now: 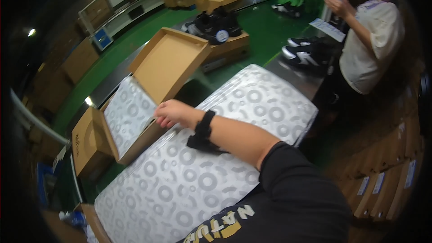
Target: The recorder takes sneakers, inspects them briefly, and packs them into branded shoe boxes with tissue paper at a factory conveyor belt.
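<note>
My right hand (173, 113) reaches over the near side of an open brown shoe box (168, 65), its fingers curled closed at the right edge of a white wrapping paper (130, 110) with grey rings that lines the box. The fingertips are partly hidden, and whatever lies beneath the paper does not show. Under my right forearm, which wears a black wrist strap (204, 130), spreads a large stack of the same patterned paper (207, 184). My left hand is out of sight.
A closed brown box (92, 141) stands left of the open one. Black shoes (211, 24) sit on another box (225, 51) beyond. At right, a person (373, 40) holds a paper near black-and-silver sneakers (306, 54). Several boxes (382, 189) line the lower right.
</note>
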The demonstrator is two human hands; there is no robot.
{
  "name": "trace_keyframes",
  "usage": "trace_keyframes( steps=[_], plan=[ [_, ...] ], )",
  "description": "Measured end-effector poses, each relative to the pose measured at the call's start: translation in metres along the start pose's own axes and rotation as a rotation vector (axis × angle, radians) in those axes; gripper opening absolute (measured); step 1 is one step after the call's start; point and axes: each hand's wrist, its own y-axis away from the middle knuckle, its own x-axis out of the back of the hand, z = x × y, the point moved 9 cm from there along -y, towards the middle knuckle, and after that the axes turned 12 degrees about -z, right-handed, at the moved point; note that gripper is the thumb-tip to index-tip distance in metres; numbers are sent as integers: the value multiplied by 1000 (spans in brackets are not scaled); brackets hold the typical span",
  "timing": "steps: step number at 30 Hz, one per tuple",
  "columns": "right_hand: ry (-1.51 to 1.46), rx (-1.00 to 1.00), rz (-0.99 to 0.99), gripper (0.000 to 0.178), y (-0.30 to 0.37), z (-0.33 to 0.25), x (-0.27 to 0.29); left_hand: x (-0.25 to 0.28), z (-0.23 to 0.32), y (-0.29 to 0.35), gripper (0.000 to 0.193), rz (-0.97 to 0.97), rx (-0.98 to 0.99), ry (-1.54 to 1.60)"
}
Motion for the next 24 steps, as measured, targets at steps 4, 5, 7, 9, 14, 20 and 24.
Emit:
trace_keyframes(
  steps=[4,5,7,9,14,20,24],
  plan=[
    [-51,-9,50,23,6,0,3,107,-94,63,17,160,172,-98],
    [-66,-10,81,23,11,6,18,102,-65,66,17,158,185,-123],
    [-59,-5,78,23,10,6,13,91,-48,80,15,83,258,-171],
    [-36,-20,170,18,16,5,17,84,-37,86,13,45,298,-193],
    [220,-27,-146,14,9,-17,-12,104,-38,64,9,-78,146,-214],
    [722,-85,26,15,27,-50,17,92,312,20,17,156,-433,550],
    [773,12,-63,17,40,-72,-10,8,518,60,30,-393,-645,929]
  ],
)
